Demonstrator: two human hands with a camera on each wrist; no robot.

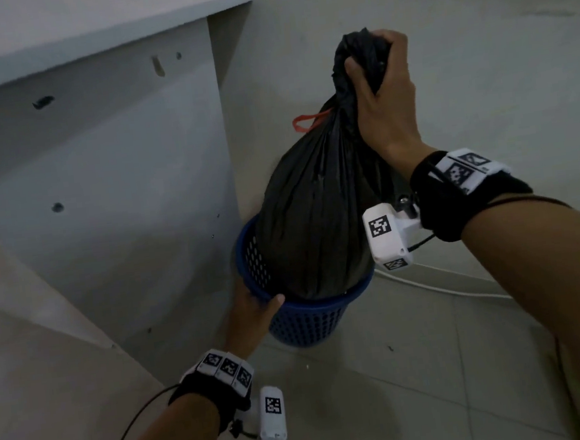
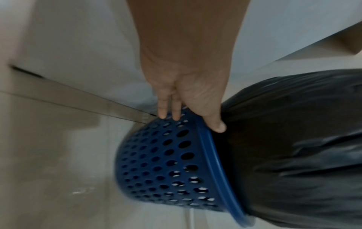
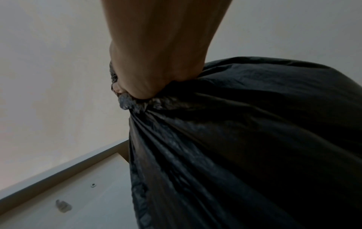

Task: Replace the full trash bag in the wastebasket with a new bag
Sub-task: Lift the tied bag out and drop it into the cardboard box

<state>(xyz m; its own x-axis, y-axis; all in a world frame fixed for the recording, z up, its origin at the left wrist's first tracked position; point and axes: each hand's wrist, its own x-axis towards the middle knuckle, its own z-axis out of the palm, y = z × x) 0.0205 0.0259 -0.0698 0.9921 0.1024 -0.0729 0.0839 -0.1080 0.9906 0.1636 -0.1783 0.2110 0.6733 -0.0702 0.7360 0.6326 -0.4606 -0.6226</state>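
A full black trash bag [image 1: 313,217] stands partly raised out of a blue perforated wastebasket [image 1: 307,321] on the tiled floor. My right hand [image 1: 378,75] grips the bunched neck of the bag [image 3: 245,124] from above, its fingers [image 3: 137,80] curled round the plastic. A red drawstring loop [image 1: 308,120] hangs out just below that grip. My left hand [image 1: 255,305] holds the basket [image 2: 166,162] by its near left rim, thumb [image 2: 215,122] over the rim against the bag [image 2: 293,155], fingers [image 2: 168,108] down the outer wall.
A white cabinet side panel [image 1: 108,190] with screw holes stands close on the left of the basket, under a white top [image 1: 79,30]. A plain wall [image 1: 477,35] is right behind. A white cable [image 1: 444,287] runs along the floor at the wall's foot.
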